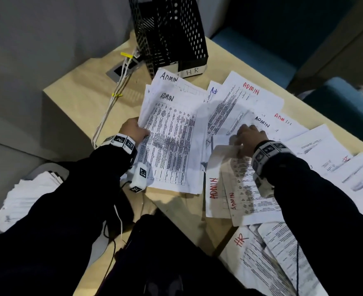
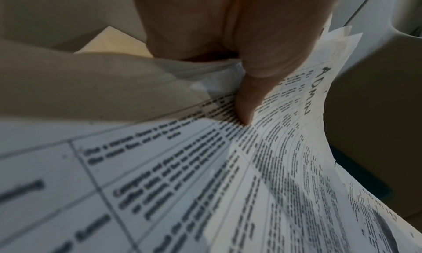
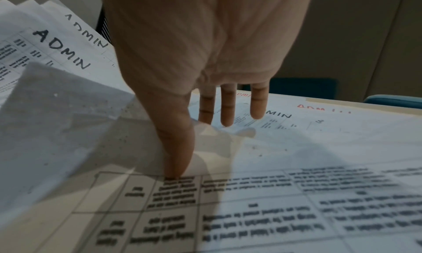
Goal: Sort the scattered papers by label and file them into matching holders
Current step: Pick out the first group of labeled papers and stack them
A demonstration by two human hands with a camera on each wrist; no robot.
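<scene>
On the far left, off the tabletop [image 1: 73, 86], a loose white paper pile [image 1: 26, 193] lay on a grey surface. White cables [image 1: 112, 99] with yellow ties ran across the wood to a metal port. Left hand [image 1: 133, 130] had the grip pinching the left edge of a black-lettered ADMIN stack [image 1: 172, 142]: thumb [image 2: 248, 98] on top of the printed table, the rest of the fingers hidden under the sheets. Stack was raised at that edge, several sheets fanned behind it. Black perforated holders [image 1: 167, 33] stood upright at the back; near one carried an HR label [image 1: 192, 71], and the label beside it was covered by the stack's top corner. Right hand [image 1: 249, 138] sat further right on the overlapping ADMIN sheets [image 1: 240, 99], grip spread: fingers [image 3: 228, 108] straight and pointing down onto the paper, thumb tip touching a printed table, one sheet corner curled up just beside it. Couldn't tell if anything was actually pinched there. Below that wrist, red-lettered ADMIN sheets [image 1: 217, 189] lay rotated sideways. Near edge, an HR sheet [image 1: 247, 253] topped another pile. More unsorted pages [image 1: 330, 159] ran off to the right.
</scene>
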